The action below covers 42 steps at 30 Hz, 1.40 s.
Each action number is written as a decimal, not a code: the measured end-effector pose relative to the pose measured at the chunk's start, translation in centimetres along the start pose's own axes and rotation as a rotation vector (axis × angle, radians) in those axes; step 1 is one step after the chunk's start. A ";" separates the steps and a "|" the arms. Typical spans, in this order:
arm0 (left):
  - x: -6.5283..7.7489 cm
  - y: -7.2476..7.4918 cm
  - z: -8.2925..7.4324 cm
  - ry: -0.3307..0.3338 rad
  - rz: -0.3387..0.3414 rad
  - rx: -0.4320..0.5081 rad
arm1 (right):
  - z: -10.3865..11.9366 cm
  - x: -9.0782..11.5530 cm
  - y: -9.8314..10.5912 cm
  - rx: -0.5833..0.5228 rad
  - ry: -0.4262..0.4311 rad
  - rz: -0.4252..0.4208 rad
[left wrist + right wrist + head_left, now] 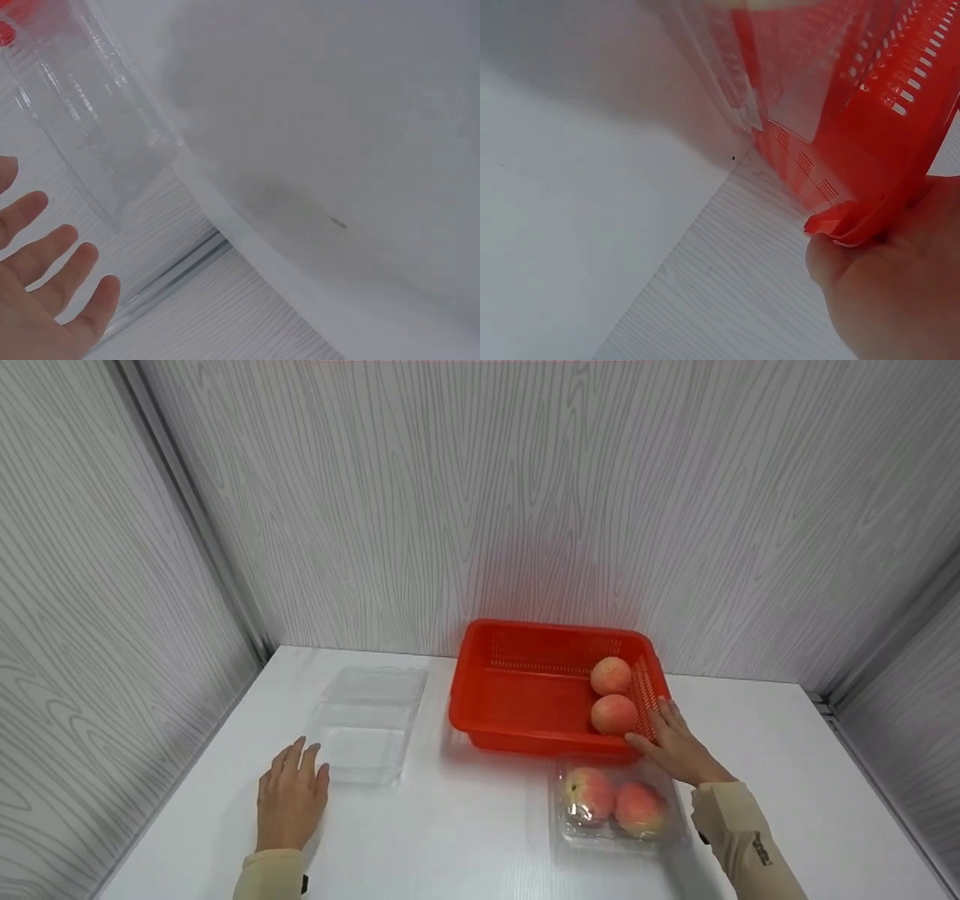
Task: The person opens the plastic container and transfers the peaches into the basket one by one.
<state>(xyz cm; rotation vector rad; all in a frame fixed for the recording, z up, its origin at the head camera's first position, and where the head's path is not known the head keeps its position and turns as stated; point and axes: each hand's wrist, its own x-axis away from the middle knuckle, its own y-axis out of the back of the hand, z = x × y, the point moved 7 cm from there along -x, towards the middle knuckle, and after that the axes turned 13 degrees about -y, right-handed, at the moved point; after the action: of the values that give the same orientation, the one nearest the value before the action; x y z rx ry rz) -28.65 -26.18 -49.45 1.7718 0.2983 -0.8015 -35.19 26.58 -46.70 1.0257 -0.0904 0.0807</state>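
My right hand [682,754] grips the near right corner of a red plastic basket [517,741], with its thumb at the front rim and its fingers over the right side. In the right wrist view the thumb touches the basket's lip [836,223], and the other fingers are mostly hidden. Two peaches [613,714] lie against the basket's right inner wall. At the left, my left hand [291,799] hovers low over the table, fingers spread and holding nothing. Just beyond its fingertips lies an opened clear plastic box [365,746] without fruit, also visible in the left wrist view.
A second clear plastic box [611,840] with two peaches [640,810] stands in front of the basket, close to my right wrist. Grey wood-grain panels [420,510] enclose the white table [450,840] at the back and both sides.
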 end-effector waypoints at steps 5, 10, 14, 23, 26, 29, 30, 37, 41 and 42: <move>-0.5 0.2 -1.8 -0.045 -0.048 0.009 | -0.4 0.5 -0.1 -0.021 -0.004 -0.004; -1.3 0.2 -3.8 -0.097 -0.043 0.020 | 0.1 1.2 0.6 -0.031 0.030 -0.048; -2.1 0.3 -5.3 -0.161 -0.068 0.036 | 0.7 2.1 2.0 -0.074 0.080 -0.152; -2.0 -0.2 -7.5 -0.208 -0.062 0.050 | 1.2 4.6 2.8 -0.048 0.164 -0.345; -2.3 -0.3 -8.4 -0.231 -0.062 0.074 | 1.5 5.2 2.8 -0.035 0.198 -0.395; -2.6 -0.3 -9.3 -0.250 -0.071 0.100 | 1.7 5.8 2.8 -0.035 0.249 -0.440; -2.7 -0.3 -9.6 -0.255 -0.076 0.106 | 1.7 5.9 2.8 -0.034 0.267 -0.455; -3.1 -0.3 -11.4 -0.290 -0.082 0.106 | 1.3 7.2 2.8 -0.015 0.310 -0.520; -3.4 -0.5 -12.6 -0.313 -0.083 0.107 | 1.1 7.8 2.8 0.012 0.316 -0.541; -3.5 -0.6 -12.9 -0.317 -0.082 0.109 | 1.1 8.0 2.8 0.020 0.317 -0.548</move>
<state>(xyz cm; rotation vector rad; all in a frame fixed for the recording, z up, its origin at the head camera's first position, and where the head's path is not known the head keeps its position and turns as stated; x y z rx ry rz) -26.82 -13.47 -45.57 1.7086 0.1182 -1.1601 -27.61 27.30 -42.85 1.0152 0.4802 -0.2552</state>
